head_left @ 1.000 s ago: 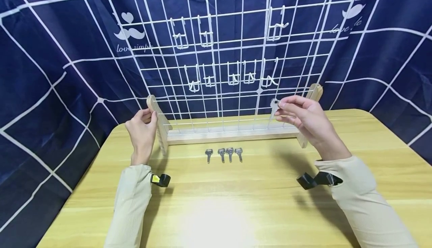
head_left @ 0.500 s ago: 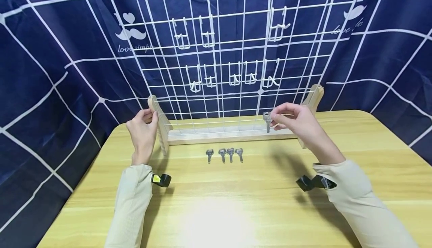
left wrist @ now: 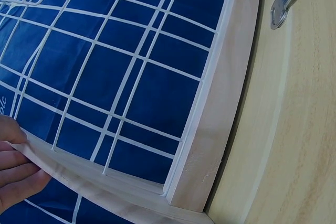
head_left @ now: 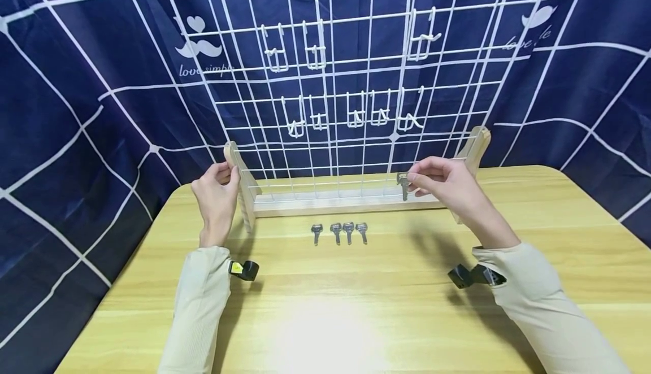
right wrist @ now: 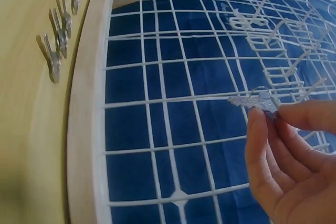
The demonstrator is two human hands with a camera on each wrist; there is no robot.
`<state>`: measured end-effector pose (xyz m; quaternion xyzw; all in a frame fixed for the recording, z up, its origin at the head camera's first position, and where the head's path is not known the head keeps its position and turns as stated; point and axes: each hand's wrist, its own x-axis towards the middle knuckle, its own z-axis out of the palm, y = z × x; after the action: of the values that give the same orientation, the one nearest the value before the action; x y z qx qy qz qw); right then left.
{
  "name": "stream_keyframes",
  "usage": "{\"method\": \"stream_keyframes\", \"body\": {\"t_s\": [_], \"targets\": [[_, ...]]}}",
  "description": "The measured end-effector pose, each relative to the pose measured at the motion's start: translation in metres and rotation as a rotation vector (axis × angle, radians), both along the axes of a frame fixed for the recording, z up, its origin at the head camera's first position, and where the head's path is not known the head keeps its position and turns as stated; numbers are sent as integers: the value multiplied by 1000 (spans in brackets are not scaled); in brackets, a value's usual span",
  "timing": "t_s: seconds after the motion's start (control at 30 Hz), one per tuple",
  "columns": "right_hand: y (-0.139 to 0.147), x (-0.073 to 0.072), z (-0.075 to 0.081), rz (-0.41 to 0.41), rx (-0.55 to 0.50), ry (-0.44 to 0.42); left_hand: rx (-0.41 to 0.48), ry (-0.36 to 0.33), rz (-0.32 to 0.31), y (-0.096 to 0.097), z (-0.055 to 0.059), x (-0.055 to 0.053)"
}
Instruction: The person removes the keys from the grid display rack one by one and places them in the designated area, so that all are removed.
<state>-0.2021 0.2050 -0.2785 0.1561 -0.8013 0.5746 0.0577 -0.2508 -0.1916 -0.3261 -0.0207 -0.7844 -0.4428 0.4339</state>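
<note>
A white wire grid rack (head_left: 330,108) stands in a wooden frame at the table's back. My left hand (head_left: 229,172) grips its left wooden upright (head_left: 239,165); in the left wrist view my fingers (left wrist: 16,156) wrap that upright (left wrist: 89,179). My right hand (head_left: 411,181) pinches a silver key (head_left: 404,185) by its head, blade pointing down, just in front of the grid's lower right. The right wrist view shows the key (right wrist: 254,99) held at my fingertips (right wrist: 262,129) close to the wires. Several more keys (head_left: 338,231) lie in a row on the table before the rack.
White wire hooks (head_left: 356,115) hang in two rows on the grid, three higher up (head_left: 315,46). The wooden table (head_left: 356,306) extends toward me. A dark blue checked cloth (head_left: 76,108) hangs behind. The row of keys (right wrist: 55,51) lies beside the wooden base (right wrist: 84,119).
My right hand has lowered the key down and left, from beside the right upright to near the rack's base, turning its blade downward. The left hand has stayed on the upright.
</note>
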Motion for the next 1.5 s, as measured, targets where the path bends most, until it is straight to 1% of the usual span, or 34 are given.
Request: {"method": "stream_keyframes", "body": {"t_s": [0.13, 0.4, 0.47, 0.57, 0.67, 0.77, 0.9, 1.0, 1.07, 1.2, 1.3, 1.5], "targets": [[1, -3, -5, 54, -109, -54, -2, -3, 6, 0, -1, -1], [1, -8, -17, 158, -303, -199, -13, -11, 12, 1, 0, 0], [0, -9, -20, 186, -326, -212, -12, -11, 9, 1, 1, 1], [-1, -10, -23, 206, -342, -214, -11, -13, 5, 1, 2, 1], [-2, -10, -24, 208, -342, -210, -11, -14, 7, 1, 1, 0], [-4, -11, -26, 187, -323, -211, -12, -12, 7, 1, 1, 0], [-6, -12, -31, 150, -243, -241, -6, -3, 3, 1, 2, 0], [-6, -12, -38, 121, -170, -280, -5, 2, -1, 1, 2, 0], [-6, -13, -43, 110, -143, -308, -4, -1, -5, 1, 2, 0], [-7, -14, -52, 88, -136, -370, -8, -10, -7, 1, 2, 0], [-9, -16, -58, 75, -118, -398, -11, -12, -3, 0, 1, 1], [-16, -24, -73, 59, -31, -408, -8, -6, 3, -1, 0, 1]]}}
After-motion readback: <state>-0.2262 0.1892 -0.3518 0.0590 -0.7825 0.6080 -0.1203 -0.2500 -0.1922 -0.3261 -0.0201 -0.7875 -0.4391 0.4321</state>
